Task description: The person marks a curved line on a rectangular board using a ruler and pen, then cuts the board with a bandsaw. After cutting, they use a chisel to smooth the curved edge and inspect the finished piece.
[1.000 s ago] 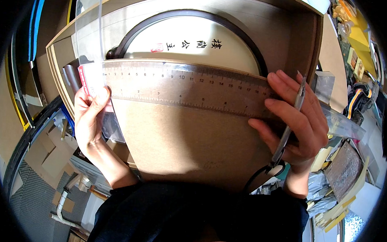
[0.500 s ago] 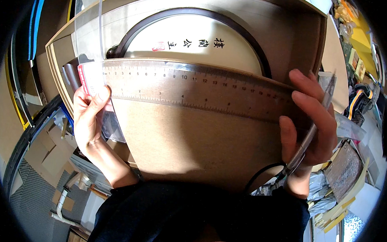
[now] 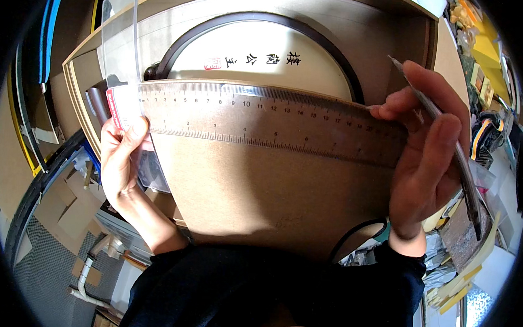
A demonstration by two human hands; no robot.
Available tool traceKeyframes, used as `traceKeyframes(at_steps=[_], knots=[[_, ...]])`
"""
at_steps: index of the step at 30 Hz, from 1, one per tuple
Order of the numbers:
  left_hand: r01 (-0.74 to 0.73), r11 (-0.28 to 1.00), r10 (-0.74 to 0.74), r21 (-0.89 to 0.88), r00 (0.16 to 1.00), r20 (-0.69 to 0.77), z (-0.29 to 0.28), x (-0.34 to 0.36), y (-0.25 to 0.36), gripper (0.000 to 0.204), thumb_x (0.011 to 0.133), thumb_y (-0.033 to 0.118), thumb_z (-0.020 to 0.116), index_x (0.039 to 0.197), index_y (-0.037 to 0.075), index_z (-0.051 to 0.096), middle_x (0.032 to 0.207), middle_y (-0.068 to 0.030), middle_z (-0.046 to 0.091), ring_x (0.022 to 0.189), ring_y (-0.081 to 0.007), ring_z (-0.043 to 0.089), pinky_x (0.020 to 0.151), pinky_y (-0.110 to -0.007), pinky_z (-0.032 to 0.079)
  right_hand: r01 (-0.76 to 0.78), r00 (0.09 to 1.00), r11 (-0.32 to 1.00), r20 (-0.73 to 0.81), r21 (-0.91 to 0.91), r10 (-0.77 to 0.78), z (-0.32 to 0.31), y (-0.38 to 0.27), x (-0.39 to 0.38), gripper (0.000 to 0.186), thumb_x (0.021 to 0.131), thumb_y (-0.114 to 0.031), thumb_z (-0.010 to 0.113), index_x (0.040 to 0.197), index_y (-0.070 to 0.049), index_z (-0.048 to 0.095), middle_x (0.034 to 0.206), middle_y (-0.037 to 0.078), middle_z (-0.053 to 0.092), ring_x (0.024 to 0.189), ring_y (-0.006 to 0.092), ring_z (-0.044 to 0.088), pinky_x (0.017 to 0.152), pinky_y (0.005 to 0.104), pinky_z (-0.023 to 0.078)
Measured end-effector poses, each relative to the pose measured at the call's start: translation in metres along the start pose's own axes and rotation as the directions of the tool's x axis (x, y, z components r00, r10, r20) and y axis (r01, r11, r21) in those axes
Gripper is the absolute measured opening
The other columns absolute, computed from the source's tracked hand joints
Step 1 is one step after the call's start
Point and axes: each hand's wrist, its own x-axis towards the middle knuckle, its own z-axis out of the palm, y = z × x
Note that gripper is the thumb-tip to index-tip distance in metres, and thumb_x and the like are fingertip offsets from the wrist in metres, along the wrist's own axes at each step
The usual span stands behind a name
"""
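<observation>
A long ruler (image 3: pixel 217 118) with scales along both edges lies across the upper edge of a brown board (image 3: pixel 232 185). At its left end are a red-and-white label and a clear plastic sleeve (image 3: pixel 118 49). My left hand (image 3: pixel 123 153) pinches that end, thumb on top by the label. My right hand (image 3: pixel 426 134) is at the ruler's right end, a fingertip by its upper edge. A slim, pointed, pen-like tool (image 3: pixel 435 109) is held in this hand, its tip up and left. Beyond the ruler, a round cream panel (image 3: pixel 260 48) with dark rim and characters is partly hidden.
The round panel lies in a shallow wooden box frame (image 3: pixel 429 54). A black cable loop (image 3: pixel 357 227) curves beside the board's lower right. Bags, strips and a dark slab (image 3: pixel 466 228) crowd the right side. White pipes (image 3: pixel 85 272) stand at lower left.
My right hand has shifted at the ruler's right end, its fingers drawing in near the upper edge. The pen-like tool has swung round, its tip now up-left. My left hand has stayed nearly still.
</observation>
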Motion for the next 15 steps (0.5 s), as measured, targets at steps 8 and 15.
traceKeyframes(at_steps=[8, 15], knots=[[-0.003, 0.999, 0.003, -0.034, 1.0, 0.001, -0.0011, 0.0002, -0.0003, 0.021, 0.081, 0.019, 0.069, 0.092, 0.002, 0.062, 0.071, -0.0009, 0.061, 0.056, -0.0054, 0.055, 0.052, -0.018, 0.045, 0.012, 1.0, 1.0, -0.021, -0.002, -0.012, 0.0031, 0.0016, -0.0007, 0.053, 0.1, -0.035, 0.021, 0.119, 0.005, 0.05, 0.086, 0.01, 0.058, 0.078, 0.0136, 0.059, 0.076, 0.0265, 0.052], [0.0, 1.0, -0.001, -0.009, 1.0, -0.015, 0.0017, 0.0003, -0.0005, 0.024, 0.083, 0.024, 0.068, 0.092, 0.004, 0.06, 0.069, 0.0029, 0.058, 0.053, -0.0028, 0.05, 0.049, -0.014, 0.039, -0.005, 1.0, 1.0, -0.001, -0.028, 0.005, 0.0019, -0.001, -0.0002, 0.052, 0.1, -0.035, 0.023, 0.118, 0.005, 0.051, 0.086, 0.01, 0.058, 0.078, 0.0138, 0.06, 0.075, 0.0265, 0.052]])
